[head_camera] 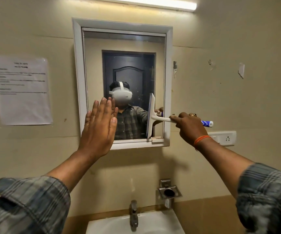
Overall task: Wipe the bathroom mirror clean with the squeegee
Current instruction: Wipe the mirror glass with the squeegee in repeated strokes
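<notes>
The white-framed mirror (124, 41) hangs on the beige wall straight ahead. A white squeegee (151, 115) with a blue-ended handle stands with its blade upright against the glass near the mirror's lower right edge. My right hand (189, 128) grips its handle just right of the frame. My left hand (100, 125) is raised flat with straight fingers over the mirror's lower left corner; whether it touches the glass I cannot tell. Small specks show on the glass left of the blade.
A white sink (153, 223) with a metal tap (133, 215) sits below. A steel holder (169, 193) is fixed on the wall under the mirror's right. A paper notice (22, 89) hangs at left, a socket plate (226, 138) at right.
</notes>
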